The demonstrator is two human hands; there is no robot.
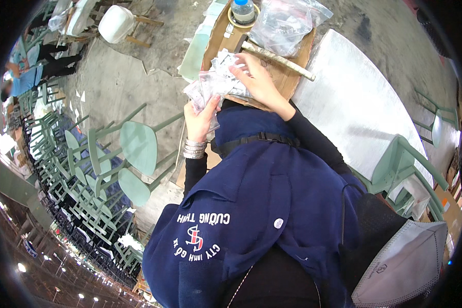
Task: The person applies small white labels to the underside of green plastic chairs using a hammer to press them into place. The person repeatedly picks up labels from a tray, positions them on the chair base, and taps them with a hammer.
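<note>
My left hand [201, 115] is closed around several small clear plastic bags [194, 91], gripped between thumb and fingers. Some pale contents show through the plastic, too blurred to name. To the right, my right hand [258, 81] reaches over a pile of small white packets [222, 62] and bends its thumb and fingers onto the pile's right side. What lies between those fingertips is hard to make out. The pile rests on a brown cardboard sheet [278, 77] in front of my body.
A wooden stick [280, 60] lies across the cardboard, below a large clear plastic bag [285, 25]. A blue-capped bottle [243, 11] stands in a tape roll at the back. A pale curved panel [354, 87] lies right; green chairs [138, 148] crowd the left.
</note>
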